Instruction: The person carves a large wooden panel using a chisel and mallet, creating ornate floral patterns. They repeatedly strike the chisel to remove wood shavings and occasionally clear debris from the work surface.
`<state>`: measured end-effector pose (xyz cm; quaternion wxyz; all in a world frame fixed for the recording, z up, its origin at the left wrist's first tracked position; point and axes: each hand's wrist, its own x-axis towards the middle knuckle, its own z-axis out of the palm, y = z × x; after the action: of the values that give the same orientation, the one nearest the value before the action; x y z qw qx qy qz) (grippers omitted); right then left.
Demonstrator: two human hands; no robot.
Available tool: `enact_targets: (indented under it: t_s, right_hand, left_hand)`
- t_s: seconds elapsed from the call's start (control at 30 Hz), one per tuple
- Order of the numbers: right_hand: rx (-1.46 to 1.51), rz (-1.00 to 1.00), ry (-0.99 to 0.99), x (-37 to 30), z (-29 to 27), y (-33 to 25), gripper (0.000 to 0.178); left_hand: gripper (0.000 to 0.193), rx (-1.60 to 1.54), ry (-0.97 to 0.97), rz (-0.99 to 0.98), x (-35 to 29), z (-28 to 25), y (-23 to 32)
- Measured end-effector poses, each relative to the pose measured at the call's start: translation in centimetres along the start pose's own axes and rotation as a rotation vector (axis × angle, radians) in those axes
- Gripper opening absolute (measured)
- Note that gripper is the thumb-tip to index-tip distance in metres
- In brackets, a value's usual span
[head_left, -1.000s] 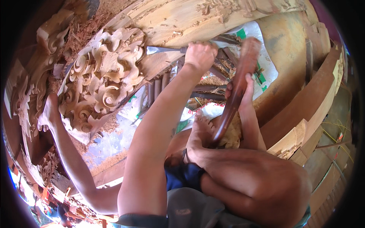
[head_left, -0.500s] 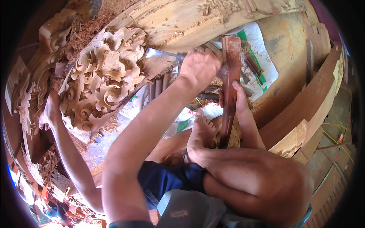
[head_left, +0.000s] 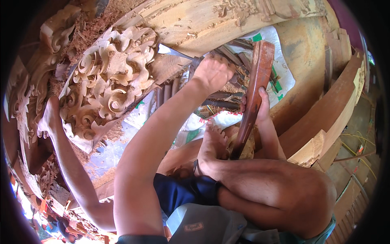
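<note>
My left hand [head_left: 214,72] is closed round a chisel [head_left: 174,52], whose handle is mostly hidden in the fist. Its wide, bright blade points left, toward the carved wooden panel [head_left: 118,77] with leafy scrolls; I cannot tell whether the edge touches wood. My right hand [head_left: 264,106] grips a long reddish-brown wooden mallet [head_left: 260,69] around its middle. The mallet's thick end is up, a little right of my left fist and apart from it, and its thin end slants down toward my folded leg.
Behind my hands, several chisels [head_left: 223,103] lie on a white sack [head_left: 286,77]. A long pale timber [head_left: 195,24] curves across the back. Curved boards [head_left: 325,110] stand at the right. Wood shavings [head_left: 93,30] are heaped at the far left. My bare foot [head_left: 213,140] rests near the sack.
The mallet has swung right, away from my left fist, and leans more. The chisel has turned slightly, its blade tip now higher in the picture.
</note>
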<state>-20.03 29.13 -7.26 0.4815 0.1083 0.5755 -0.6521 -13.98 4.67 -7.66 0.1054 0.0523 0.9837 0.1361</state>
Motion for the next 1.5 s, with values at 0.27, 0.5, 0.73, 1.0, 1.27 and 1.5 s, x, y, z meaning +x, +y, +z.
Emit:
enact_targets:
  t_s: [0.27, 0.5, 0.73, 1.0, 1.27, 1.5]
  right_hand:
    - [-0.005, -0.053, 0.138, -0.1, 0.9, 0.4, 0.051]
    - [0.147, 0.009, 0.221, 1.2, 3.8, 0.7, 0.055]
    - [0.126, 0.023, 0.207, 1.7, 3.4, -0.9, 0.054]
    - [0.045, 0.035, 0.197, 1.2, 3.2, -0.1, 0.049]
    - [-0.166, -0.056, 0.192, 0.6, 1.0, 0.3, 0.045]
    - [0.054, 0.055, 0.234, 0.9, 2.2, 0.3, 0.054]
  left_hand:
    - [0.034, -0.033, -0.056, -0.041, 1.1, 0.0, -0.5]
    - [0.04, -0.002, -0.111, -0.037, 1.8, -0.8, -0.5]
    - [0.031, -0.065, 0.002, -0.117, 1.6, 0.3, -0.8]
    - [0.026, -0.01, -0.097, -0.132, 1.6, -2.4, -1.2]
    - [0.025, -0.203, 0.063, -0.244, -1.6, -7.6, 2.1]
    - [0.026, -0.056, 0.018, -0.095, 0.5, -1.1, -0.2]
